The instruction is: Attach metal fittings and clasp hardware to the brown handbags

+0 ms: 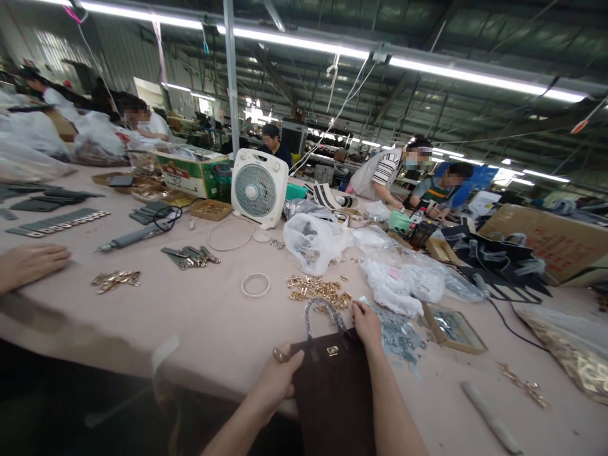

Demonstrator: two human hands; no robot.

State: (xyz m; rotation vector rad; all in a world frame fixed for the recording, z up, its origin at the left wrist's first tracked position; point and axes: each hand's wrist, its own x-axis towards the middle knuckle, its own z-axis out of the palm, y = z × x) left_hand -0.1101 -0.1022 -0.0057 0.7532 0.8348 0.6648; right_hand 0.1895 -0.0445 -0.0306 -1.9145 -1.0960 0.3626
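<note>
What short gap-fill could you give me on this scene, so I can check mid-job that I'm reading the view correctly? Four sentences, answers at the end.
1. The left hand and right hand are on ____ sides of the dark bag.
2. The metal pieces heaped just beyond the bag's handle are ____ in colour.
3. In the picture, the pale ring lies to the ____ of those pieces.
4. The fan standing on the table is mostly ____ in colour.

Missing words: opposite; gold; left; white.

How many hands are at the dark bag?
2: the left hand grips the dark bag by its left edge; the right hand is at its top right corner. Another person's hand lies apart, far left on the table. No others show.
</note>
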